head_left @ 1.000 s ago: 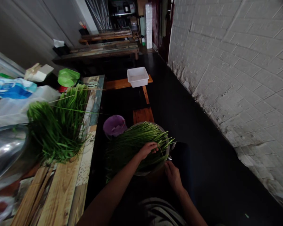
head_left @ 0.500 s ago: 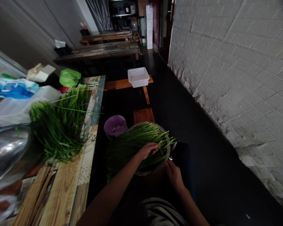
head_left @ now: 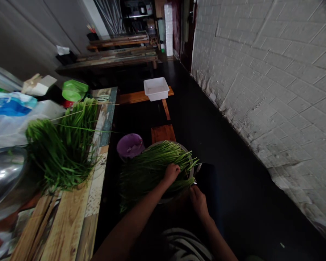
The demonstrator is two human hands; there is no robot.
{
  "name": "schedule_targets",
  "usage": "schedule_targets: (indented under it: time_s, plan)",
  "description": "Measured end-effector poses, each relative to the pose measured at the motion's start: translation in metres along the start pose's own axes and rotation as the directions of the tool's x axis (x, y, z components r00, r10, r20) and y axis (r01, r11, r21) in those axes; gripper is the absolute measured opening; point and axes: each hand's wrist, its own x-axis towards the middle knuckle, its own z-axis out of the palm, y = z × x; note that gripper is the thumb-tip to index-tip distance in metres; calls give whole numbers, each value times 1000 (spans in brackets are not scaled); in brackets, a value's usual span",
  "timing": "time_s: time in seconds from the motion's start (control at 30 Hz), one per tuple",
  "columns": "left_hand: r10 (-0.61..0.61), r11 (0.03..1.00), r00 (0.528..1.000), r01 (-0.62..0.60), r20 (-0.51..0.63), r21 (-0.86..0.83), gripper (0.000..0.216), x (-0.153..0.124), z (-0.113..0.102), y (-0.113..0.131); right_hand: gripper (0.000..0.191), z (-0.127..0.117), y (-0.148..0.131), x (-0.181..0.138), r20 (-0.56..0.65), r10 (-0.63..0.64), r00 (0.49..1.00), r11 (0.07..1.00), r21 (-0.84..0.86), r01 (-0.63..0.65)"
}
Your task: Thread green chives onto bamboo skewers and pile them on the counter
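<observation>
A big heap of green garlic chives (head_left: 157, 159) fills a round basin (head_left: 191, 159) in front of my lap, their pale cut ends pointing right. My left hand (head_left: 171, 173) is over the near right part of the heap, its fingers curled closed; what they pinch is hidden. At the basin's right rim, my right hand (head_left: 199, 200) is closed near a bunch of stalk ends. A small bright, shiny bit (head_left: 195, 183) shows at its fingertips, too small to name.
A purple bucket (head_left: 130, 145) stands left of the basin. More chives (head_left: 62, 145) lie on the wooden table (head_left: 67, 224) at left, beside a metal bowl (head_left: 5, 177) and a green bag (head_left: 74, 90). A white tub (head_left: 156, 88) sits on a bench; a brick wall (head_left: 274, 79) runs along the right.
My left hand has curled further shut and turned over the chives. My right hand stays at the rim, with stalk ends now beside its fingertips. The view has shifted slightly.
</observation>
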Motion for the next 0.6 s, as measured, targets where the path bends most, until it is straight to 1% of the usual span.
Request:
schedule_targets:
  time_s: [0.03, 0.1, 0.13, 0.2, 0.37, 0.43, 0.5, 0.6]
  plan:
    - [11, 992, 1000, -8, -28, 130, 13, 2, 3, -1, 34, 0, 0, -1, 1, 1, 1000, 1000, -1, -1]
    - [46, 944, 999, -36, -25, 328, 13, 5, 6, -4, 33, -1, 0, -1, 4, 0, 1000, 1000, 0, 0]
    - [61, 918, 998, -49, -20, 393, 14, 6, 7, -5, 32, -1, -1, -1, 5, -1, 1000, 1000, 0, 1]
    - [80, 884, 997, -65, -13, 463, 17, 5, 6, -8, 32, -1, -1, -1, 2, 1, 1000, 1000, 2, -1]
    - [122, 875, 992, -122, 31, 469, 15, 2, 4, -13, 32, -1, 0, -2, -2, 17, 1000, 1000, 12, -17]
    - [87, 890, 996, -88, 24, 446, 19, 2, 4, -13, 32, -1, 0, -2, 4, 17, 1000, 1000, 15, -17]
    - [40, 909, 999, -44, 19, 414, 15, 4, 3, -12, 32, -2, 1, -2, 13, 15, 1000, 1000, 15, -15]
    - [50, 953, 998, -37, -35, 302, 10, 7, -4, -12, 33, -3, 1, -3, 13, 16, 1000, 1000, 16, -16]
